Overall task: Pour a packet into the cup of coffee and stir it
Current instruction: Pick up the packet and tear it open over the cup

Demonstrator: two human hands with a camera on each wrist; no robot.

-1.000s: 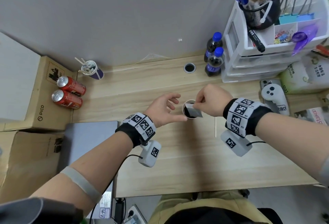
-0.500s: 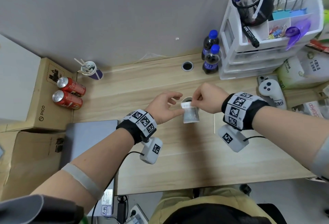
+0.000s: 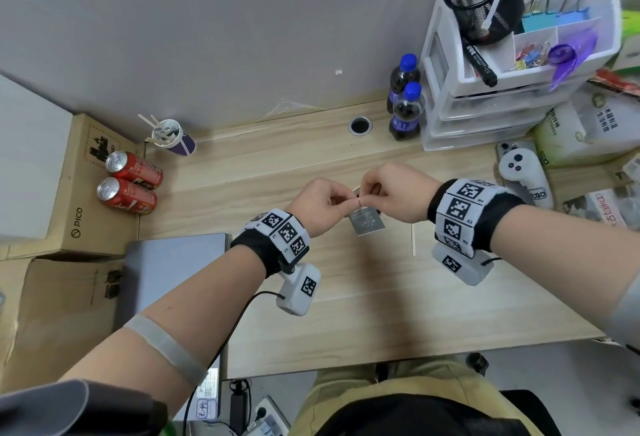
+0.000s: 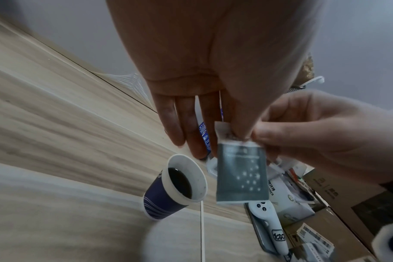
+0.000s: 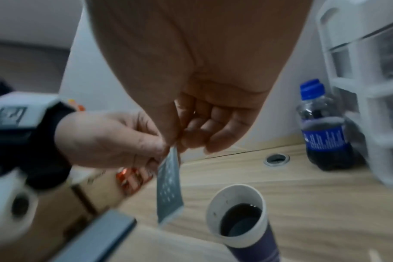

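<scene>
From the head view we hold the packet (image 3: 366, 222) up over the desk (image 3: 363, 297), our left hand (image 3: 320, 205) and right hand (image 3: 394, 193) both pinching its top edge, fingertips nearly meeting. The packet hangs straight down and hides most of the cup (image 3: 356, 190), of which only a sliver of rim shows just behind it. The stirrer (image 3: 413, 240) lies flat on the desk to the right, near our right wrist.

From the left wrist view our left hand (image 4: 213, 79) pinches the packet (image 4: 241, 174) at its white top strip with thumb and forefinger, the other fingers straight and loose. Our right hand (image 4: 321, 134) grips the same strip from the right. The cup (image 4: 175, 186) stands below and to the left, dark coffee inside. We judge the tear is about to start; a sharp jerk could fling powder onto the desk rather than into the cup.

From the right wrist view our right hand (image 5: 200, 124) pinches the top, left hand (image 5: 110, 140) opposite. The packet (image 5: 169, 186) hangs left of the cup (image 5: 238, 218), not over it. Tearing here risks spilling beside the cup, and a dropping hand could knock the light cup over.
</scene>
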